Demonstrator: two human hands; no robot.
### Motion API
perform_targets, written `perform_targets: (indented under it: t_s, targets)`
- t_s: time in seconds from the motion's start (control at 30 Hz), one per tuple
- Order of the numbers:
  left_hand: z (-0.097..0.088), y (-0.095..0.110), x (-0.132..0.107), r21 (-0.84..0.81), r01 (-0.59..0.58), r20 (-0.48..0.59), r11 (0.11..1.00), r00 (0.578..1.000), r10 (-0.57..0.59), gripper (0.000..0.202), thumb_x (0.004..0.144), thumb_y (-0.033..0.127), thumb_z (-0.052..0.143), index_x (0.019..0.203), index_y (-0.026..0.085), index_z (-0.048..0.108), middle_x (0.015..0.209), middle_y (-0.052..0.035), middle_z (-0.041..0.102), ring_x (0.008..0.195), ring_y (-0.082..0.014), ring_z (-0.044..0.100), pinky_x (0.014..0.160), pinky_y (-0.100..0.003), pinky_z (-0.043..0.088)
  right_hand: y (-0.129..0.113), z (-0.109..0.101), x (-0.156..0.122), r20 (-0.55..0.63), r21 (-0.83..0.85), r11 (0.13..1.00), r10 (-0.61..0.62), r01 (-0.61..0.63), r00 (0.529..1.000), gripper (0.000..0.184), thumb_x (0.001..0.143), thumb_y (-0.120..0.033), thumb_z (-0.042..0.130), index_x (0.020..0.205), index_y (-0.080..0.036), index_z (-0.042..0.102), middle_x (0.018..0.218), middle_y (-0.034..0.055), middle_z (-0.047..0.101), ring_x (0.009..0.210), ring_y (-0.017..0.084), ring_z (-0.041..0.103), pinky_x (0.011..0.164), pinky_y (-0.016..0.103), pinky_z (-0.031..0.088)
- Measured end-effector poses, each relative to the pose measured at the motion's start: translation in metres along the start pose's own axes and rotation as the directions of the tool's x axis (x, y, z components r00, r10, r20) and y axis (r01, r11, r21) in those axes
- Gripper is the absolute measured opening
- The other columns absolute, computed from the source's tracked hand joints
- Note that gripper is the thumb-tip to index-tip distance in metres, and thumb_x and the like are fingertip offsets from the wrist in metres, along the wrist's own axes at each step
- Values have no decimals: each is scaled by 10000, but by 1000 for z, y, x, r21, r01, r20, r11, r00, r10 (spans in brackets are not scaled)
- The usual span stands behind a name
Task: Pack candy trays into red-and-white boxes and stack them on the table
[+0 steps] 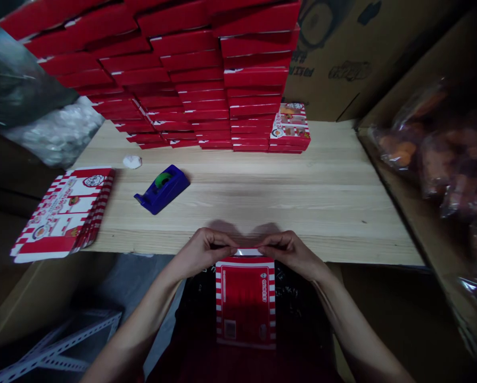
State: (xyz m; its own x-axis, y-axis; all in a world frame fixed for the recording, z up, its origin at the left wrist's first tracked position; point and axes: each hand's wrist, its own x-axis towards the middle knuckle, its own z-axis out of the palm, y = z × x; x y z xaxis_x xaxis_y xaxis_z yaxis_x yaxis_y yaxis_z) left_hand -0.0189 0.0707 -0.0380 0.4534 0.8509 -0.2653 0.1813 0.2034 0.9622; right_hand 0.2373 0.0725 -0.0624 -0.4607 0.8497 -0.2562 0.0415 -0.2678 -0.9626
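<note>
A red box with white-striped sides (246, 303) hangs from my fingers in front of my body, just past the table's near edge. My left hand (206, 249) pinches the left end of its white top flap (247, 252), thumb and index finger together. At the flap's right end my right hand (287, 252) grips in the same way. A barcode and some print show on the box's red face. Whether a strip of tape lies along the flap, I cannot tell.
Red boxes (198, 80) rise in a tall stack at the table's back. A blue tape dispenser (162, 189) with green tape stands left of centre. Flat printed cartons (63, 213) overhang the left edge. Bagged orange-brown items (438, 154) fill a carton on the right.
</note>
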Motion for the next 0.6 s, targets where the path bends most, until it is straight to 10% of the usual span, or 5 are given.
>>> perform_targets:
  t_s: [0.37, 0.6]
  targets:
    - [-2, 6, -19, 213, -70, 89, 975, 995, 52, 229, 1006, 300, 607, 1113, 236, 799, 1049, -44, 820, 970, -204, 747, 883, -331, 574, -12, -6, -40, 56, -264, 963, -46, 60, 997, 293, 1016, -382, 597, 1281, -409, 720, 1251, -8, 782, 1186, 247, 724, 1107, 517, 527]
    - [4, 20, -46, 371, -142, 75, 918, 990, 123, 361, 1064, 259, 486, 1383, 300, 652, 1325, -47, 738, 1206, -212, 698, 1057, -392, 536, -20, -5, -58, 52, -456, 881, -117, 128, 992, 334, 1043, -327, 535, 1329, -399, 692, 1283, -15, 759, 1241, 258, 701, 1087, 490, 563]
